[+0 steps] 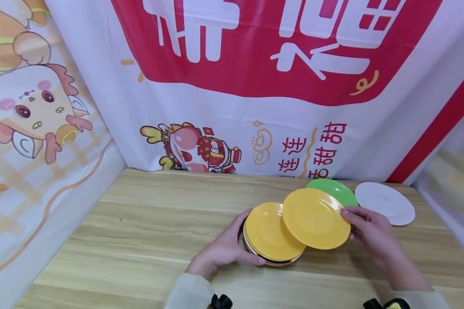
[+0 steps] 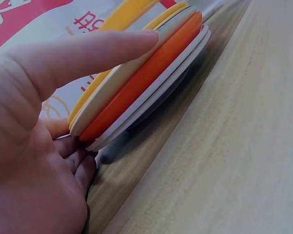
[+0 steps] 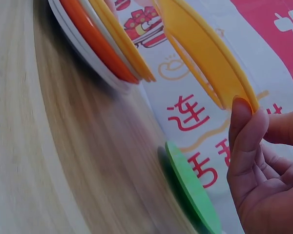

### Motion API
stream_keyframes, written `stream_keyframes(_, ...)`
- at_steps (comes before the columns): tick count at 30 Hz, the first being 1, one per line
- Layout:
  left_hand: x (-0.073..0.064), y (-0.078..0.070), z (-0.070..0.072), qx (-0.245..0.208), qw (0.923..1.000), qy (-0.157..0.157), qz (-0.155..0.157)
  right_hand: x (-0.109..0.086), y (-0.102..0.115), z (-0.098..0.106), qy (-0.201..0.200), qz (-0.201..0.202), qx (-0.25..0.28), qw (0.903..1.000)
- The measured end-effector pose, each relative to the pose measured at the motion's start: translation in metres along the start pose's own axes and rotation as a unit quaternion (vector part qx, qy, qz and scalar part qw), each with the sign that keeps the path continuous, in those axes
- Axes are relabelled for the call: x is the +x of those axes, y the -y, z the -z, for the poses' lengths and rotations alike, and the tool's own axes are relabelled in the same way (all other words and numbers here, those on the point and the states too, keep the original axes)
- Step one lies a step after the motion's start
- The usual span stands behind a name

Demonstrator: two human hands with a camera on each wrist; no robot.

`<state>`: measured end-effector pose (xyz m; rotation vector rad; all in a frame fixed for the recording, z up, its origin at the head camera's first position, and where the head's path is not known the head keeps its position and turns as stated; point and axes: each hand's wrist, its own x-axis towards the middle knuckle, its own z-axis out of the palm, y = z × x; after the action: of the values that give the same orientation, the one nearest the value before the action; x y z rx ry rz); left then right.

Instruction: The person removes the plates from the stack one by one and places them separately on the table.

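Observation:
My right hand (image 1: pixel 373 231) pinches the rim of a yellow plate (image 1: pixel 317 219) between thumb and fingers. That plate is raised and tilted, overlapping the right side of a stack in the head view. Another yellow plate (image 1: pixel 272 231) tops the stack. My left hand (image 1: pixel 232 246) grips the stack from the left, thumb along the near side and fingers round the far side. Seen edge-on in the left wrist view, the stack has a beige plate (image 2: pixel 112 85), an orange plate (image 2: pixel 146 73) and white plates (image 2: pixel 156 85) below the yellow. Its underside is in shadow.
A green plate (image 1: pixel 334 191) lies at the back right of the wooden table (image 1: pixel 139 240), partly hidden by the raised plate. Beside it lies a white plate (image 1: pixel 386 204), just beyond my right hand. A printed cloth (image 1: pixel 216 107) hangs along the table's back edge.

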<state>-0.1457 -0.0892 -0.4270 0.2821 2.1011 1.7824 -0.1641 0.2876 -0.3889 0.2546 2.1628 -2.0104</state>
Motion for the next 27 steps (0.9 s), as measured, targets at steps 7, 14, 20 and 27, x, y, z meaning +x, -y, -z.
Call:
stream_keyframes(7,-0.002,0.003,0.000,0.002,1.0000,-0.001,0.010,-0.008,-0.014,0.022,-0.013,-0.012,0.038,0.9991)
stream_keyframes(14,-0.001,0.004,0.000,-0.002,1.0000,0.003,0.006,-0.014,-0.023,0.042,-0.013,-0.001,0.051,0.9986)
stream_keyframes(20,0.000,0.005,-0.001,0.001,1.0000,0.004,0.002,-0.018,-0.033,0.058,-0.015,-0.003,0.067,0.9976)
stream_keyframes(27,-0.001,0.005,-0.004,-0.001,0.9999,0.007,0.009,-0.022,-0.041,0.069,-0.024,-0.013,0.096,0.9950)
